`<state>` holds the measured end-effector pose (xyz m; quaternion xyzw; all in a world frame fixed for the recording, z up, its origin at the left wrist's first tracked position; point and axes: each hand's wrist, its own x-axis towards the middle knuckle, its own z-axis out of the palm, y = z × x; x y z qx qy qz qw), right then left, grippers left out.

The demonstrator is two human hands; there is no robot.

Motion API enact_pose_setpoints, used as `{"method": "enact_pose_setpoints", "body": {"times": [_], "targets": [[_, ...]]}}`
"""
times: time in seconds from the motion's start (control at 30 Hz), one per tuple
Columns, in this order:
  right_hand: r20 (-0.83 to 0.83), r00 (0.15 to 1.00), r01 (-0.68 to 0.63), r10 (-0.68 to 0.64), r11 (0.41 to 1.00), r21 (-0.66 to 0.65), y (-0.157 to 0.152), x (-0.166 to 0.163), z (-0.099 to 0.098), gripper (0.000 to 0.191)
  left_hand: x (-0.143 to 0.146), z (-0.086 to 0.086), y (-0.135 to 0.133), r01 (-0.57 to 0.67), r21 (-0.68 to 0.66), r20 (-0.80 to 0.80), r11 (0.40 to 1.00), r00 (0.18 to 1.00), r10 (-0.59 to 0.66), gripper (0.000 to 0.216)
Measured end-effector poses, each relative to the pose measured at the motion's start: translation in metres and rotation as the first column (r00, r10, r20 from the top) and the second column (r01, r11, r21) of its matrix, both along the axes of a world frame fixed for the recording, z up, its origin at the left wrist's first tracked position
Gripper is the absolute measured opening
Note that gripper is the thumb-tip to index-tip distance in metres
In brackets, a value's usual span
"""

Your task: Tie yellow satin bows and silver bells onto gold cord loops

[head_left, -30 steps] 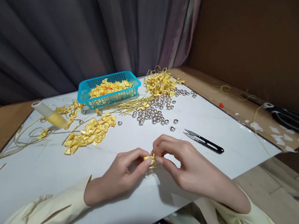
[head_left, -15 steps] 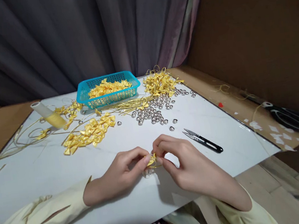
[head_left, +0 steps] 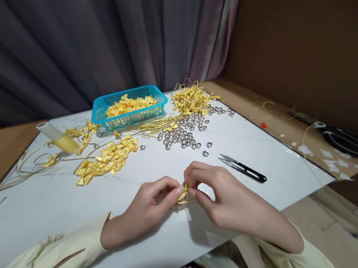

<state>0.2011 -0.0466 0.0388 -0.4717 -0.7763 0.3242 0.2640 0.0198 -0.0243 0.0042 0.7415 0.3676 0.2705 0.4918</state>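
Observation:
Close to the table's front edge, my left hand pinches a small yellow ribbon bow between thumb and fingers. My right hand meets it from the other side, its fingertips closed on the same bow and the thin gold cord looped below it. The fingertips hide much of the bow. Beyond my hands lies a pile of yellow bows, and silver heart-shaped beads are scattered to its right. Black thread snips rest right of my right hand.
At the back stands a turquoise basket of yellow bows, with a heap of corded bows beside it. Cut gold cords lie in front. A spool of yellow thread is at left, black-handled scissors at far right.
Both hands stay together around the bow, with only a slight shift of the fingers. The bow and its cord have tilted a little. Everything else on the table is unmoved.

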Motion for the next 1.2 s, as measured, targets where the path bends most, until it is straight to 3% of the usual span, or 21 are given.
{"method": "enact_pose_setpoints", "body": {"times": [0.27, 0.7, 1.2], "targets": [[0.032, 0.999, -0.020, 0.021, 1.000, -0.008, 0.0018, 0.0018, 0.0006, 0.019, -0.0008, 0.0016, 0.0012, -0.001, -0.019, 0.002, 1.000, 1.000, 0.001, 0.023], [0.059, 0.998, -0.013, 0.013, 1.000, 0.012, 0.0007, 0.0016, -0.0020, 0.020, -0.0024, -0.0067, -0.0002, 0.015, 0.145, -0.056, 0.989, 0.998, -0.007, 0.017], [0.099, 0.995, -0.021, 0.021, 1.000, 0.004, -0.0011, 0.0014, -0.0032, 0.019, -0.0007, -0.0009, 0.0007, 0.029, 0.080, -0.042, 0.996, 0.999, -0.025, 0.017]]}}
